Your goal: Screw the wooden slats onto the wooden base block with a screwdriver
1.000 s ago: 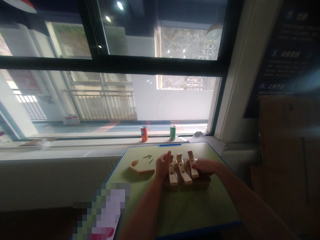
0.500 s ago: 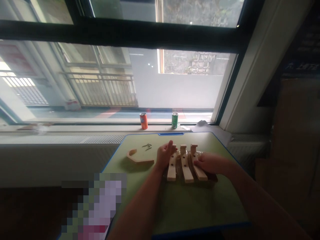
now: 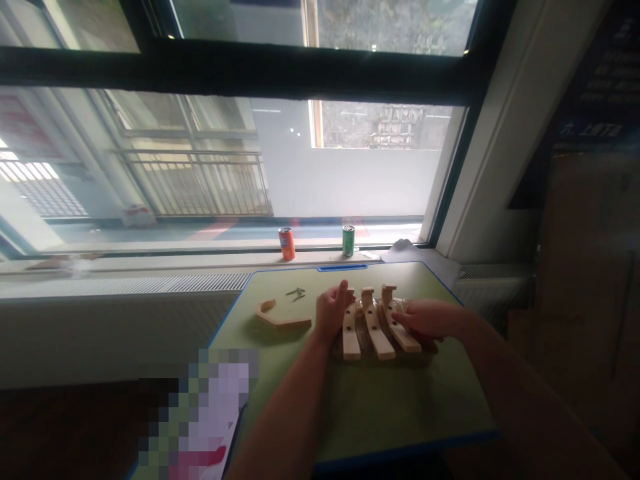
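Observation:
Three pale wooden hooks stand side by side over a darker, shiny strip, together looking like a coat rack [image 3: 371,320]. Dark round holes or screw heads show on each hook. My left hand [image 3: 332,311] grips the rack's left end, thumb pointing up by the left hook. At the other end, my right hand [image 3: 434,319] is closed round the rack, its thumb against the right hook. The fingers beneath are mostly hidden. A loose wooden hook [image 3: 284,323] lies on its side to the left, near several small screws [image 3: 297,293].
The green tabletop [image 3: 400,400] has a blue rim. On the windowsill behind stand an orange can [image 3: 287,244] and a green can [image 3: 349,241]. A radiator [image 3: 165,290] runs under the sill. Cardboard [image 3: 585,267] stands at the right, and a blurred-out patch covers the lower left.
Both hands and the rack have shifted slightly right. The rack has turned a little, its right end rising. The loose hook and screws lie as before; the view has moved slightly.

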`<state>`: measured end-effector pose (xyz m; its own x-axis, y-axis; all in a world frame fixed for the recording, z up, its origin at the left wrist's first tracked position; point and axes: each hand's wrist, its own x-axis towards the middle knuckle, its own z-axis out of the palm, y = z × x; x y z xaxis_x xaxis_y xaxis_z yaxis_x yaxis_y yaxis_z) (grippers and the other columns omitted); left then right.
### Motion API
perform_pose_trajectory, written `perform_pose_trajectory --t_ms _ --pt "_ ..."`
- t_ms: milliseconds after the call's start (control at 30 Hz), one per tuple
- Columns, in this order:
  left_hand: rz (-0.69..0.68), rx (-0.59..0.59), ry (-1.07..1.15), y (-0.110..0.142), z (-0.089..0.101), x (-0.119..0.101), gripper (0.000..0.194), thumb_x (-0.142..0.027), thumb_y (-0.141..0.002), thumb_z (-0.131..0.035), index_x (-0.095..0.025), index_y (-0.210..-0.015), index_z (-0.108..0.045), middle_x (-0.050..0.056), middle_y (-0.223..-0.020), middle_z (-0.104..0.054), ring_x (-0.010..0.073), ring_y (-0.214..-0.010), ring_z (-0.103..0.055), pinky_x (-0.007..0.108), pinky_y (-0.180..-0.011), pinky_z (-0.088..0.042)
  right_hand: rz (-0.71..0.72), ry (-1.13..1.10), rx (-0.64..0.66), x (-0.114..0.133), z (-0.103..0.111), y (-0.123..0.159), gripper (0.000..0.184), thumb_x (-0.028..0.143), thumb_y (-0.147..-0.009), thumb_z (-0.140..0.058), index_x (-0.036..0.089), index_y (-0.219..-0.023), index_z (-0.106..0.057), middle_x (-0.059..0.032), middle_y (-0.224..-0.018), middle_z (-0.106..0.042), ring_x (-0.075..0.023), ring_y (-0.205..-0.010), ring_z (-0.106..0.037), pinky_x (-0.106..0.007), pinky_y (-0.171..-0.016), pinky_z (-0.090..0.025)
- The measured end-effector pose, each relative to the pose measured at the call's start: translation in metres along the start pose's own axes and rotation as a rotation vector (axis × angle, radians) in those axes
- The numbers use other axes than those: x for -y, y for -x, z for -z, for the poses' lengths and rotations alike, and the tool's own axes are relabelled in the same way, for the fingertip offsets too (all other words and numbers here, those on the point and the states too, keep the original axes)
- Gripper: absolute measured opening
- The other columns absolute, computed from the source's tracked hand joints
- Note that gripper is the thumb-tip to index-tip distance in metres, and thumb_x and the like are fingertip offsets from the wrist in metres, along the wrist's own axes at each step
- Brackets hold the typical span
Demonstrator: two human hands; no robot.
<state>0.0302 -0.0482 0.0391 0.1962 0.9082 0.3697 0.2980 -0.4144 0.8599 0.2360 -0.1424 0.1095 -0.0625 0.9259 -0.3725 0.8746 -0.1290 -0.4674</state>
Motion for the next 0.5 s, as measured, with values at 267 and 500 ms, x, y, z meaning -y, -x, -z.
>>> perform_pose_trajectory --t_ms 267,500 --pt "0.012 -0.308 -0.668 -0.013 0.022 0.004 0.042 -0.02 -0.089 -0.028 -0.013 -0.126 -0.046 0.015 -0.122 -0.054 0.0233 -0.115 -0.048 0.035 -0.096 -0.034 0.206 -1.239 -0.405 -0.062 0.034 -0.031 0.021 0.038 -0.081 -0.043 0.021 -0.07 -0.039 0.0033 -0.055 -0.037 -0.0086 -0.045 -0.038 -0.022 -0.041 -0.034" --pt "0.4 -0.114 -0.962 -0.043 0.013 0.036 0.036 -0.016 -0.079 -0.044 -0.008 -0.11 -0.061 0.028 -0.125 -0.047 0.0373 -0.117 -0.044 0.048 -0.091 -0.035 0.168 -1.205 -0.332 -0.071 -0.006 -0.056 0.022 0.019 -0.067 -0.055 0.017 -0.088 -0.049 -0.0015 -0.071 -0.05 -0.007 -0.046 -0.041 -0.02 -0.035 -0.027"
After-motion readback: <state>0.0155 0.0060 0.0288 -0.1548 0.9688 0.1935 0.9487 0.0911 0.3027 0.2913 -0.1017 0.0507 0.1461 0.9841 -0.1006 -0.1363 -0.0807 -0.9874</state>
